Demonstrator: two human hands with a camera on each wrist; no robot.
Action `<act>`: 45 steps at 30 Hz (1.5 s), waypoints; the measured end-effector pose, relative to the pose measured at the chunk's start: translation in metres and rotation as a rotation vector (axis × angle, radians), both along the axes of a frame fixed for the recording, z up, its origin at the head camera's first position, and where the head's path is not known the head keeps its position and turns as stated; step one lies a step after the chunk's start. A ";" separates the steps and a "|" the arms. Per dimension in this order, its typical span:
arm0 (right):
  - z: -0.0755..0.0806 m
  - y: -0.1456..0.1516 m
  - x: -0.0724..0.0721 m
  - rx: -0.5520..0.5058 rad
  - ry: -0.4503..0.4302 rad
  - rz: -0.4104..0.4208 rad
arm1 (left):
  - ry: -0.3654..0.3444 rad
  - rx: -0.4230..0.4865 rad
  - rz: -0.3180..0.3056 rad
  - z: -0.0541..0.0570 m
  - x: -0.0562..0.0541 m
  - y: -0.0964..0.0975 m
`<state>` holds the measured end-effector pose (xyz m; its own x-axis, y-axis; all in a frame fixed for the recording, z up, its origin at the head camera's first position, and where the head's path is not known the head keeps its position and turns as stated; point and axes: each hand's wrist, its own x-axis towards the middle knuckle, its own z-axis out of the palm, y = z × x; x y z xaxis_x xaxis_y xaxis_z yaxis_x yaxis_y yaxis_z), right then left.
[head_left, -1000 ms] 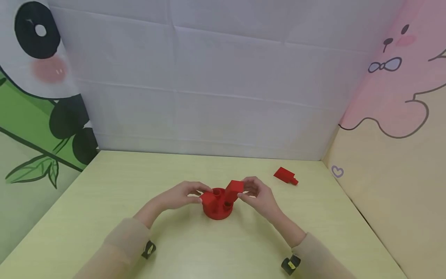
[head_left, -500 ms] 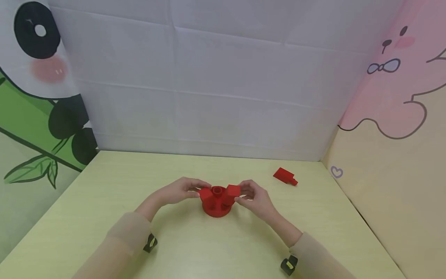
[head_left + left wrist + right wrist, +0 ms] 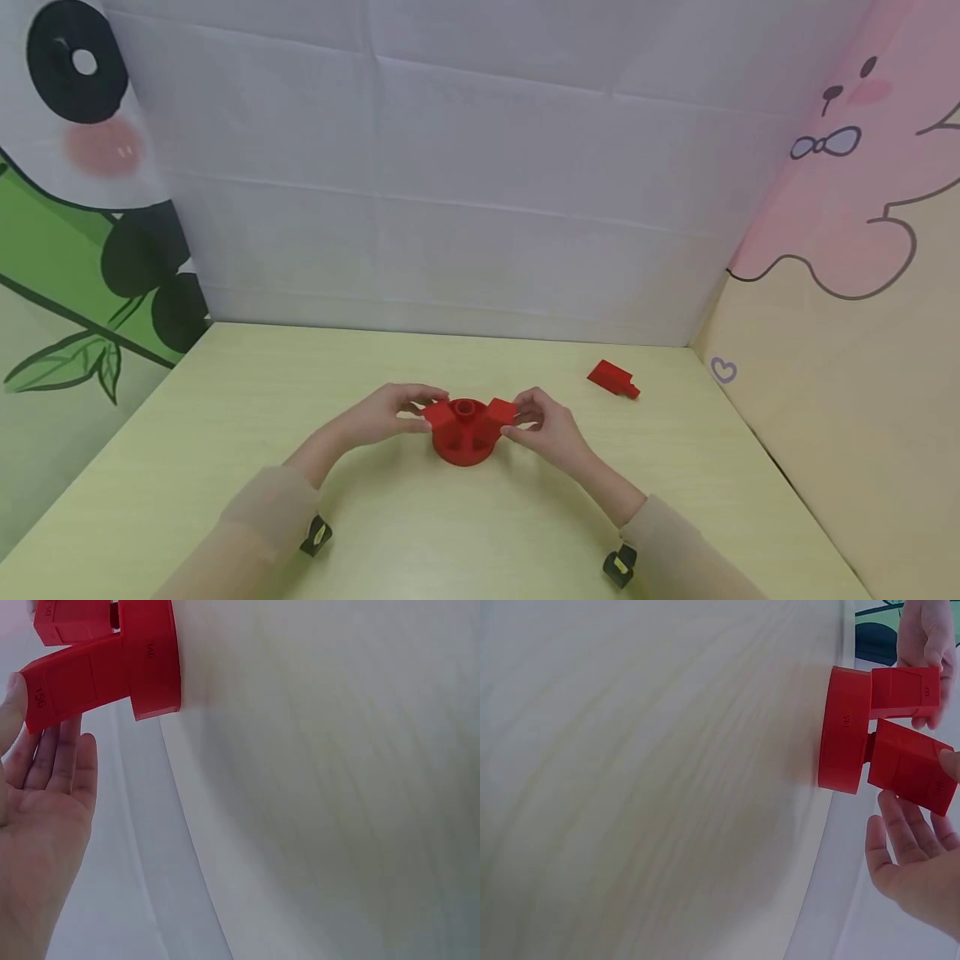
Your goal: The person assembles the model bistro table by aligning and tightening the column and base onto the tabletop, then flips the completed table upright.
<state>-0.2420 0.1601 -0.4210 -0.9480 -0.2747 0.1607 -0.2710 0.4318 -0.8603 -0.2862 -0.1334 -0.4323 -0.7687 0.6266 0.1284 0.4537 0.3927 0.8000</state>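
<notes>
A round red base (image 3: 463,457) stands on the table, with a socket ring showing in its top. My left hand (image 3: 378,413) pinches a red block (image 3: 438,415) between thumb and fingers. This block leans outward from the base's left side and sits against it in the left wrist view. On the other side, my right hand (image 3: 549,427) holds a second red block (image 3: 501,412), thumb on its near face. In the right wrist view that block (image 3: 911,766) tilts, and its narrow peg (image 3: 869,748) shows in a small gap above the base (image 3: 844,729).
A third red piece (image 3: 612,377) with a stubby peg lies at the table's back right. A white cloth wall (image 3: 450,208) rises behind the pale table (image 3: 480,533), with painted panels on the left and right.
The right-hand block has come down from higher over the base and now sits lower, leaning outward. Both hands keep their hold, and the left one has shifted slightly.
</notes>
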 end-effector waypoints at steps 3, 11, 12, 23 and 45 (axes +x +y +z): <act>0.000 0.000 0.000 0.011 0.004 -0.004 | 0.020 0.000 0.081 -0.002 0.005 0.003; -0.016 0.002 -0.008 0.035 -0.007 -0.048 | 0.116 -0.027 0.316 -0.001 0.022 0.025; -0.017 0.001 -0.008 0.038 -0.006 -0.053 | 0.129 -0.033 0.337 -0.001 0.024 0.027; -0.016 -0.008 0.002 0.134 0.097 -0.099 | 0.180 -0.033 0.406 0.005 0.027 0.036; 0.005 0.017 -0.015 0.349 0.452 0.334 | 0.128 -0.046 0.371 0.006 0.018 0.033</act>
